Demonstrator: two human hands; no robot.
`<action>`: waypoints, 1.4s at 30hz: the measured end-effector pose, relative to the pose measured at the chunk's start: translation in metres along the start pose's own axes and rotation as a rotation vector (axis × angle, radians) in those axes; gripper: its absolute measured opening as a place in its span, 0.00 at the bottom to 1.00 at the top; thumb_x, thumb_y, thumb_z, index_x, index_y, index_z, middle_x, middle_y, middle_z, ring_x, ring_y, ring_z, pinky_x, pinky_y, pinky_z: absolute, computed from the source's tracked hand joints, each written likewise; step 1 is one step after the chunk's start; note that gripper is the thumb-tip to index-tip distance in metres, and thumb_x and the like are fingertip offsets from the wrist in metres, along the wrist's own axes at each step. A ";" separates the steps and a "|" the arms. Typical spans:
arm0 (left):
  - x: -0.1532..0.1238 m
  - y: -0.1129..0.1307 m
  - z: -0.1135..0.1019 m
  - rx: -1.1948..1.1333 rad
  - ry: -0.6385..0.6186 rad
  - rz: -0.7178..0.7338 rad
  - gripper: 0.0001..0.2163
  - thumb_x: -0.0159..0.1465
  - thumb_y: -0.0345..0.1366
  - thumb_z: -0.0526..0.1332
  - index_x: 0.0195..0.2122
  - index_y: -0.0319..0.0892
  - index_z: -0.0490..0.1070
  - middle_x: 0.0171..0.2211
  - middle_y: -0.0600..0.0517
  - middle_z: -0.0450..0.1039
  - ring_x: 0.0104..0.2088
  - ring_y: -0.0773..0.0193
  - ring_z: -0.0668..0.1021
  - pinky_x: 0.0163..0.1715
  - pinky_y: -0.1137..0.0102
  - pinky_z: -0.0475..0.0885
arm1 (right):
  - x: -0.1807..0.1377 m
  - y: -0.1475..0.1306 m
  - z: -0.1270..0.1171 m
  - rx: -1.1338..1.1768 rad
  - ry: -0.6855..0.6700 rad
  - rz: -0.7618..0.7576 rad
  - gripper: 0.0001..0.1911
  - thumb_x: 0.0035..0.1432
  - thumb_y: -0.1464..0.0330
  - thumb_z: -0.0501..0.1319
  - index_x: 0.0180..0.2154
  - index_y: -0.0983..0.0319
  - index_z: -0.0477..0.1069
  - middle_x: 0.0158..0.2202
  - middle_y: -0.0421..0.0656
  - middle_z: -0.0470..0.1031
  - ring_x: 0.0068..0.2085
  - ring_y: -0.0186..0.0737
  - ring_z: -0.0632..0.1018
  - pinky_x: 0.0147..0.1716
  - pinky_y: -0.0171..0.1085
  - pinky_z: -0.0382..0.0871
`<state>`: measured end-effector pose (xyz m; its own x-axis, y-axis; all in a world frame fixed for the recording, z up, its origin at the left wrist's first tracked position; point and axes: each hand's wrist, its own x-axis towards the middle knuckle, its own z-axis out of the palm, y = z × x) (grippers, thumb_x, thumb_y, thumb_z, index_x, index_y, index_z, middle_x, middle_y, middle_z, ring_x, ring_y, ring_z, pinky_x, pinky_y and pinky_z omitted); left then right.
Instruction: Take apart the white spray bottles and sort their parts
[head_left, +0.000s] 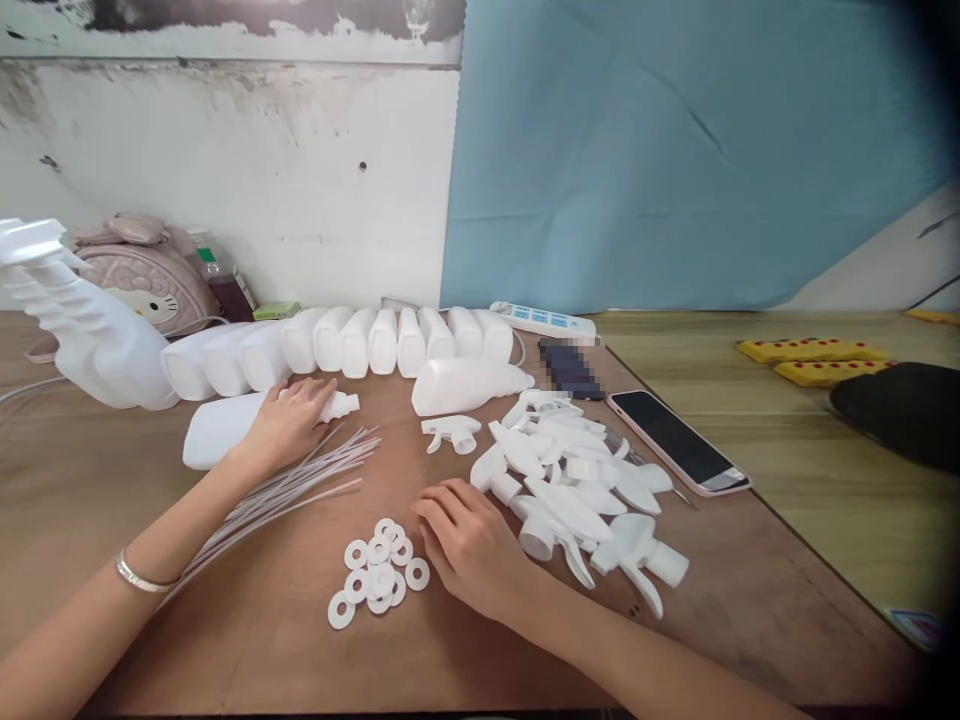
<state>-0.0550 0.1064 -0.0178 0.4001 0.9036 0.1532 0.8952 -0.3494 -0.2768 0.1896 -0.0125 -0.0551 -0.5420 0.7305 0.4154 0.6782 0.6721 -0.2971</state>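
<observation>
My left hand (289, 425) lies over a white plastic bottle (217, 428) that rests on its side on the brown table (315, 640), fingers curled round its neck. My right hand (469, 545) rests palm down on the table with fingers bent, beside a small heap of white ring washers (379, 578); I see nothing in it. A pile of white trigger spray heads (577, 485) lies just right of that hand. A bundle of thin clear dip tubes (300, 485) fans out between my two arms. Another bottle (465, 385) lies on its side farther back.
A row of white bottles (337, 345) lies along the back. A finished spray bottle (67, 310) stands far left by a pink bag (146, 275). A phone (679, 440) and a dark card (570, 368) lie right; a power strip (544, 320) sits behind.
</observation>
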 end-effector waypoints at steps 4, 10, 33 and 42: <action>-0.010 0.005 -0.010 -0.044 0.124 0.032 0.21 0.60 0.36 0.50 0.54 0.36 0.59 0.54 0.39 0.62 0.52 0.48 0.66 0.49 0.57 0.60 | -0.001 0.001 0.001 -0.070 0.027 0.002 0.11 0.54 0.79 0.51 0.38 0.65 0.66 0.37 0.48 0.71 0.41 0.45 0.68 0.38 0.42 0.64; -0.047 0.023 -0.028 -0.267 -0.066 0.218 0.11 0.62 0.38 0.48 0.36 0.41 0.68 0.33 0.46 0.69 0.34 0.56 0.71 0.33 0.64 0.66 | -0.001 0.004 -0.002 -0.237 0.138 -0.009 0.11 0.55 0.79 0.51 0.38 0.65 0.67 0.35 0.47 0.72 0.39 0.44 0.69 0.37 0.41 0.62; -0.067 -0.053 -0.009 -0.355 -0.117 -0.211 0.22 0.63 0.44 0.47 0.54 0.38 0.59 0.54 0.39 0.56 0.48 0.50 0.67 0.48 0.59 0.61 | -0.011 0.017 -0.049 -0.591 -0.057 0.313 0.10 0.54 0.76 0.55 0.39 0.64 0.67 0.36 0.46 0.72 0.36 0.46 0.72 0.34 0.42 0.65; -0.054 -0.004 -0.021 -0.335 0.116 -0.024 0.21 0.63 0.44 0.49 0.52 0.37 0.61 0.51 0.38 0.60 0.51 0.47 0.64 0.47 0.54 0.60 | -0.027 0.019 -0.076 -0.478 -0.092 0.364 0.07 0.54 0.72 0.58 0.38 0.63 0.66 0.33 0.44 0.72 0.35 0.45 0.71 0.29 0.38 0.64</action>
<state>-0.0760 0.0537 -0.0049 0.3803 0.8851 0.2683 0.9118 -0.4074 0.0515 0.2548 -0.0286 -0.0066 -0.2599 0.9249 0.2775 0.9642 0.2643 0.0222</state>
